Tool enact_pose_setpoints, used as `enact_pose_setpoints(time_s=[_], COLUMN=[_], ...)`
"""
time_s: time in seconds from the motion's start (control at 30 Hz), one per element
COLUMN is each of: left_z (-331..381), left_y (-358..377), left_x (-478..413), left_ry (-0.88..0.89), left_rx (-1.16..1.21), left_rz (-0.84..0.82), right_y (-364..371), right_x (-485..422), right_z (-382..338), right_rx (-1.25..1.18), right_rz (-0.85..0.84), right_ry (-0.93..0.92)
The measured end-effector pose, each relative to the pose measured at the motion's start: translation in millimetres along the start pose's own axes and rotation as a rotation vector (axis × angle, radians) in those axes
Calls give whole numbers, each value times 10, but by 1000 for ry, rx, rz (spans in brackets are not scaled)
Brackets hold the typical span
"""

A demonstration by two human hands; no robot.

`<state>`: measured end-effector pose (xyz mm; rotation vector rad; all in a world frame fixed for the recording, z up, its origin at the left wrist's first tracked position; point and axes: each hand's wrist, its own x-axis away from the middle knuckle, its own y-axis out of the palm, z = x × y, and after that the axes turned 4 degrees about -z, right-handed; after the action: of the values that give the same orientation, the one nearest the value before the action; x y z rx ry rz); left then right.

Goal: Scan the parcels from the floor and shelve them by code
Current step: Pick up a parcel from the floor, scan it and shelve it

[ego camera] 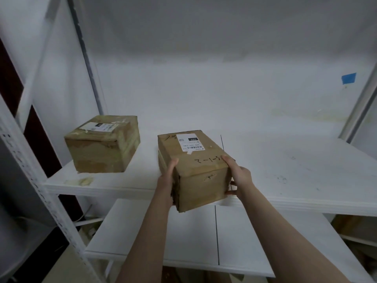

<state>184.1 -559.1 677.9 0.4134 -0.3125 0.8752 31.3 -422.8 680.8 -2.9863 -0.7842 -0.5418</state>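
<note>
A long brown cardboard parcel point(195, 164) with a white barcode label and the handwritten code "3-1-2" on top lies lengthwise on the white shelf point(295, 176), its near end jutting past the front edge. My left hand point(167, 180) grips its left side and my right hand point(238, 176) grips its right side and lower corner. A second, squarer parcel point(102, 144) with a white label stands on the same shelf to the left, apart from the one I hold.
A lower white shelf point(183, 237) lies beneath. White perforated uprights point(40, 190) frame the rack on the left, another post point(359, 107) on the right. Blue tape point(348, 78) sticks to the back wall. Cardboard point(346, 223) shows at the lower right.
</note>
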Motion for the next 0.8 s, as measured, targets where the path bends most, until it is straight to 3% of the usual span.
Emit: enact_pose_setpoints(time_s=[0.13, 0.23, 0.4, 0.5, 0.67, 0.8], left_z=[23, 179, 585, 692, 541, 438], left_y=[-23, -124, -503, -681, -858, -935], left_x=[21, -47, -177, -175, -178, -340], left_ry=[22, 114, 243, 353, 530, 860], left_rx=[3, 24, -90, -152, -469, -988], left_rz=[3, 25, 39, 126, 377, 509], right_y=[81, 236, 665, 969, 1394, 1609], right_x=[56, 93, 154, 120, 21, -124], right_z=[4, -8, 31, 84, 93, 101], right_rx=[-98, -94, 27, 156, 332, 334], right_rz=[45, -20, -187, -202, -148, -108], right_ry=[20, 17, -4, -32, -140, -116])
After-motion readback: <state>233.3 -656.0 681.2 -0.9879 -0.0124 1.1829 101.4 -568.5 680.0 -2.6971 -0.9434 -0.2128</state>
